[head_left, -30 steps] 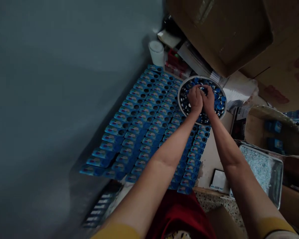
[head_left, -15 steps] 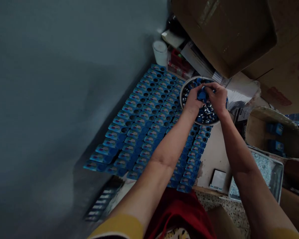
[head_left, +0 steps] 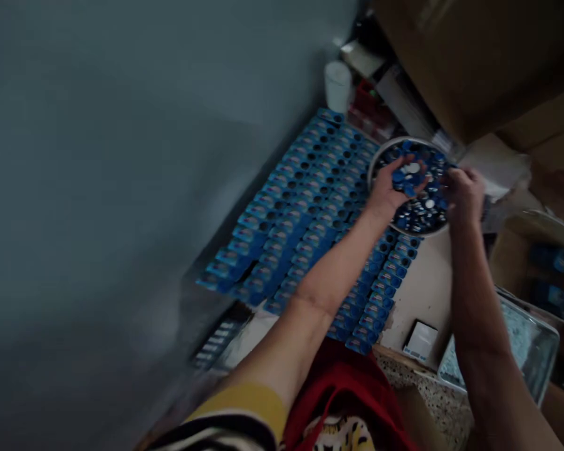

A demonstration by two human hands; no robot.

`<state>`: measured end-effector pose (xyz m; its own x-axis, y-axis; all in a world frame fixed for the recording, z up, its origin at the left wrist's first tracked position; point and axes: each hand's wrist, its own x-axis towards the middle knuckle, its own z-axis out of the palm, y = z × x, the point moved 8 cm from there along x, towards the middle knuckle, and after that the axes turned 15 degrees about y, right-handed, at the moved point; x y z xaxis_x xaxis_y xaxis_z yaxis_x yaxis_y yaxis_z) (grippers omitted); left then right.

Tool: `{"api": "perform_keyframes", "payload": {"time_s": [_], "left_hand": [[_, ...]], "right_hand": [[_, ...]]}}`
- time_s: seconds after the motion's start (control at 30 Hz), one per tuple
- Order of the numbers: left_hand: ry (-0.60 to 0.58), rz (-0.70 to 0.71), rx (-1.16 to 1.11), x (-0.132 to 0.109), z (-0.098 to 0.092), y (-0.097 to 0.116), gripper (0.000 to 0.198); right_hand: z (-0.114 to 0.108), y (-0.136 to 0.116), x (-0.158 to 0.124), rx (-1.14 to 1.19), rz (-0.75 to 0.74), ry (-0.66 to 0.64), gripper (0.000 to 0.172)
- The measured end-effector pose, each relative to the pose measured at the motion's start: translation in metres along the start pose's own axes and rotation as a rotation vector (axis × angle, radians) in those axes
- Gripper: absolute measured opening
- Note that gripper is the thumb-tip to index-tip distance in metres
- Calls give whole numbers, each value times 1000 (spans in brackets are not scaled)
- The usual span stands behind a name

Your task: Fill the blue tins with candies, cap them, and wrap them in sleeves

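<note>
A round metal bowl (head_left: 372,172) is full of small round blue and silver caps (head_left: 420,219). My left hand (head_left: 386,191) is cupped palm up over its left half, holding several blue caps (head_left: 407,180), one with a pale face. Over the bowl's right rim is my right hand (head_left: 467,191), its fingers curled and dim; whatever they hold cannot be made out. Rows of blue flat packs (head_left: 305,207) cover the table left of the bowl. Those at the far end show dark round holes, while several nearer ones have blue rounds there. My left forearm hides part of the rows.
A white cup (head_left: 337,86) stands at the far corner by the grey wall (head_left: 122,156). To the right are an open carton (head_left: 512,250) with blue items, a clear tray (head_left: 531,338) of pale bits and a small scale (head_left: 422,340). Large cardboard (head_left: 460,62) looms behind.
My hands were together over the bowl; now they are apart, the right one at the right rim. The left palm has opened upward under its caps. The whole view has shifted.
</note>
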<state>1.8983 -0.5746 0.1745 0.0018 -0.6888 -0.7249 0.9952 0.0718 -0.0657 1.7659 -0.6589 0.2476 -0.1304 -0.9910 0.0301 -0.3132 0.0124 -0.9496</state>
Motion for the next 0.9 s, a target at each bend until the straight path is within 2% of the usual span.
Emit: {"api": "perform_keyframes", "payload": {"time_s": [0.1, 0.17, 0.2, 0.27, 0.33, 0.37, 0.43, 0.47, 0.53, 0.63, 0.8, 0.9], "left_hand": [[-85, -38, -58, -46, -6, 16, 24], [-111, -5, -79, -82, -28, 39, 25], [-96, 22, -82, -100, -47, 52, 25], [-8, 89, -93, -132, -99, 78, 26], [128, 162, -132, -158, -164, 100, 25], [205, 189, -170, -168, -198, 109, 25], [342, 233, -266, -185, -260, 121, 24], [389, 243, -312, -192, -284, 124, 25], [443, 256, -389, -203, -320, 130, 26], [431, 295, -453, -215, -342, 143, 29], [342, 333, -440, -218, -341, 167, 32], [317, 338, -409, -212, -341, 172, 34]], "right_hand": [[-13, -26, -34, -2, -96, 25, 15], [3, -35, -65, 15, -178, -64, 8], [17, -36, -84, 24, -203, -113, 10], [60, -27, -129, 13, -191, -269, 19], [118, -11, -184, -59, -175, -503, 23], [148, -3, -212, -114, -216, -611, 19], [202, 9, -267, -256, -387, -792, 15], [225, 15, -289, -324, -472, -855, 15], [261, 26, -324, -456, -625, -943, 18], [292, 36, -350, -623, -784, -981, 21], [315, 39, -360, -810, -940, -997, 20], [331, 36, -358, -914, -974, -1007, 11]]}}
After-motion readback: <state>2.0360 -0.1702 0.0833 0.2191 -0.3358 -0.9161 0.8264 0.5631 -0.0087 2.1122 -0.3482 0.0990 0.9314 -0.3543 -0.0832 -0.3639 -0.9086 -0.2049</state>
